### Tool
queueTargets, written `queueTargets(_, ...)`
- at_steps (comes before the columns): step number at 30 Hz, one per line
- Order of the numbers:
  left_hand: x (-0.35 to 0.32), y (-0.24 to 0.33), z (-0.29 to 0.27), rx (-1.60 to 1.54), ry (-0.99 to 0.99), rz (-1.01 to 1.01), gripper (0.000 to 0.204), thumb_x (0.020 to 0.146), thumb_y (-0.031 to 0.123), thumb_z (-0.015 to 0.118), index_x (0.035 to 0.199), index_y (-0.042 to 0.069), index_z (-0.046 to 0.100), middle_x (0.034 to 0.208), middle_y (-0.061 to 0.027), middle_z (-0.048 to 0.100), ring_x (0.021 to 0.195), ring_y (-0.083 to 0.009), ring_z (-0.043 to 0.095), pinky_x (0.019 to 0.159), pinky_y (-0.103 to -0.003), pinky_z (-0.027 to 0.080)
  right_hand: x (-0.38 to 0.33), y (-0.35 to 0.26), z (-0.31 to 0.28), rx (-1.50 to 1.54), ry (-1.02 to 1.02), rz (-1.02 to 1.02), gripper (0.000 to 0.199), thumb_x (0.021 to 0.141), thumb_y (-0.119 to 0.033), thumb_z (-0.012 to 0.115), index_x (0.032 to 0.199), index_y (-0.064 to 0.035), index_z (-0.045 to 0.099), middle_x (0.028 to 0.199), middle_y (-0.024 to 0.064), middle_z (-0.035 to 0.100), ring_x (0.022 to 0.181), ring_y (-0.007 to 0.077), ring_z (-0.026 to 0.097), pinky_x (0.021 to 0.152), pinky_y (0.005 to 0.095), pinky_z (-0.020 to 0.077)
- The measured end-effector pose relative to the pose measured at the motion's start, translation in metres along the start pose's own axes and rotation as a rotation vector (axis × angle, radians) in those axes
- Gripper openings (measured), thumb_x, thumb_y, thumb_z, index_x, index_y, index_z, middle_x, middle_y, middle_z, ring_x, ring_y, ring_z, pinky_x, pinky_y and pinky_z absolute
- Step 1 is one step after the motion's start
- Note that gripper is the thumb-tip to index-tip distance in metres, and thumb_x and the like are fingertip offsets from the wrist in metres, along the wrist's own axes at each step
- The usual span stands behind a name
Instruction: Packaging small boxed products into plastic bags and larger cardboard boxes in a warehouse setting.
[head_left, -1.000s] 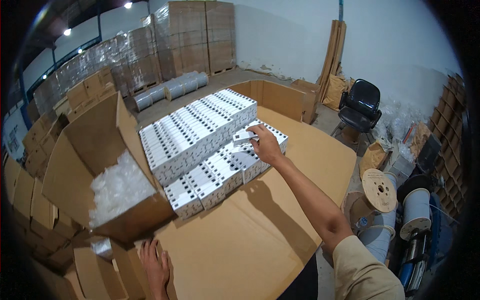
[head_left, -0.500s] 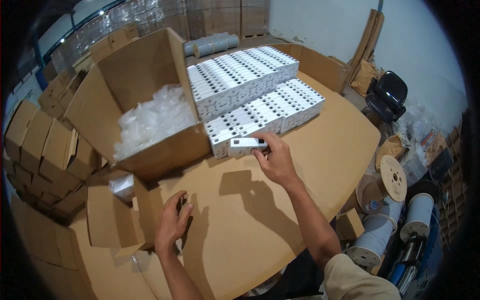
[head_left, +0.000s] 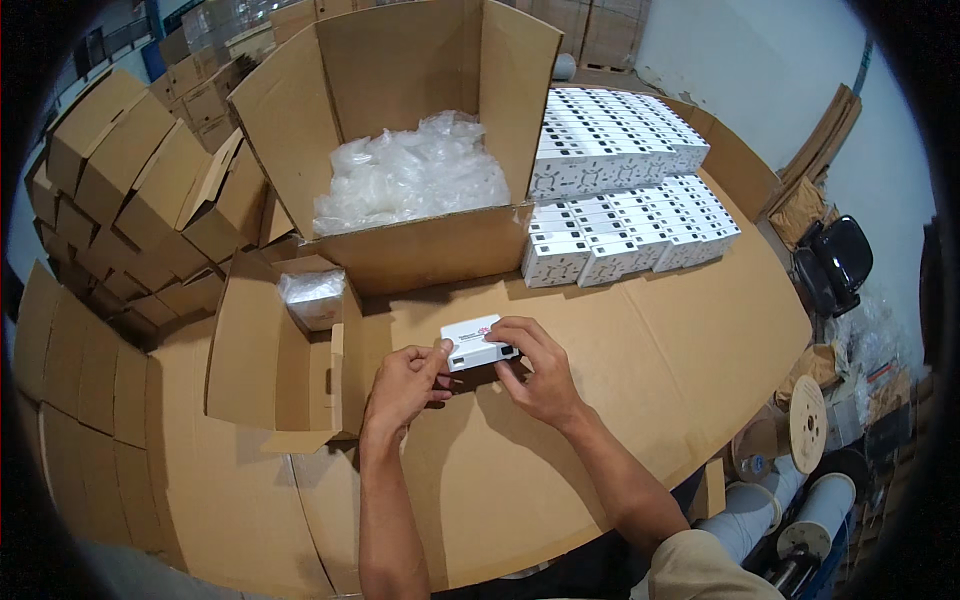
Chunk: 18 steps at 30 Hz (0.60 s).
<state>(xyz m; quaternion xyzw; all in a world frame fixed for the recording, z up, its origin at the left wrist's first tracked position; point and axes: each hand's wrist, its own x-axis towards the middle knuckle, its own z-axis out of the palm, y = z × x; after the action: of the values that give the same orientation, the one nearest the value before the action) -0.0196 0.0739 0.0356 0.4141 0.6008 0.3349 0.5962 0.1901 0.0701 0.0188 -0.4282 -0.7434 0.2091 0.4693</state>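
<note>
A small flat white box (head_left: 470,335) with dark marks on its edge is held between my two hands above the cardboard-covered table. My left hand (head_left: 405,385) grips its left end, thumb on top and fingers below. At its right end my right hand (head_left: 540,372) pinches it, with fingers over the top and the thumb underneath. Left of my hands stands an open cardboard carton (head_left: 255,375), with a bubble-wrapped bundle (head_left: 313,297) inside at its far end. Stacked rows of similar white boxes (head_left: 610,150) lie at the back right.
A large open cardboard box (head_left: 415,250) full of clear plastic bags (head_left: 415,170) stands behind the carton. Piled brown cartons (head_left: 150,190) rise on the left. Cable spools (head_left: 745,520) and a black chair (head_left: 833,260) stand beyond the table's right edge.
My right hand has brought the white box left and nearer, away from the stack. My left hand has moved over and taken its left end. The view has swung left.
</note>
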Motion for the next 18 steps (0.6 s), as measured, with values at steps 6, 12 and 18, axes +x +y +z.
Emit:
queueTargets(6,0.01,-0.008,0.0,-0.159,0.057,0.162,0.034,0.091,0.013,0.077,0.115,-0.007,0.064,0.099,-0.0132,0.072,0.084,-0.0143,0.069,0.07,-0.026,0.058,0.004,0.002,-0.006,0.143,-0.061,0.08,0.031,0.082,0.011,0.065,0.111,0.0005,0.065,0.138,0.0162,0.051,0.113,0.025,0.064,0.089,0.0344,0.0568)
queueTargets(12,0.016,-0.013,0.0,-0.012,0.046,0.35,0.034,0.086,0.003,0.077,0.117,-0.004,0.065,0.105,-0.0124,0.073,0.089,-0.0164,0.07,0.082,-0.029,0.058,0.002,0.026,0.003,0.386,-0.056,0.284,0.02,0.094,0.005,0.062,0.112,0.0018,0.056,0.138,0.017,0.051,0.114,0.0196,0.062,0.092,0.0311,0.0543)
queueTargets(18,0.02,-0.021,-0.003,0.167,0.109,0.434,0.033,0.082,-0.002,0.077,0.114,-0.002,0.066,0.1,-0.0111,0.074,0.096,-0.0172,0.071,0.086,-0.032,0.057,0.004,0.024,0.002,0.202,-0.052,0.313,0.034,0.089,0.004,0.068,0.115,-0.0001,0.046,0.101,0.0167,0.07,0.097,0.0252,0.072,0.085,0.0362,0.0577)
